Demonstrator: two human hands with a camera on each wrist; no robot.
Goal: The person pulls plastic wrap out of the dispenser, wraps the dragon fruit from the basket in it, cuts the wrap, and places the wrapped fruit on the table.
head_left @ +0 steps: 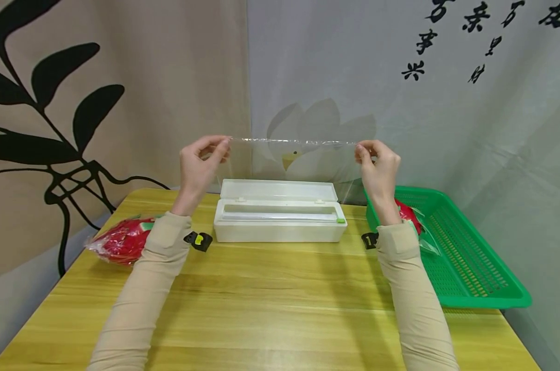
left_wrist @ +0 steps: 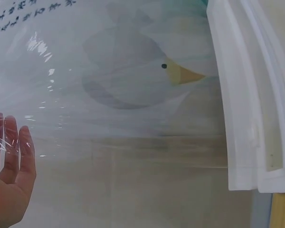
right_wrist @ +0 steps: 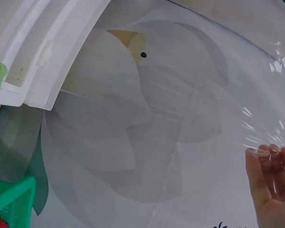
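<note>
A sheet of clear cling film is stretched between my two raised hands, above and behind a white cling film dispenser box. My left hand pinches the film's left corner between thumb and fingers. At the other corner, my right hand pinches it the same way. The box stands on the table with its lid tipped back. A small green slider sits at the right end of its front edge. In the left wrist view, the taut film shows bright glints and runs toward the box.
A green plastic basket stands at the right, with a red item in clear wrapping in it. On the left lies another red bundle in clear plastic, partly behind my left forearm. A printed curtain hangs behind the wooden table.
</note>
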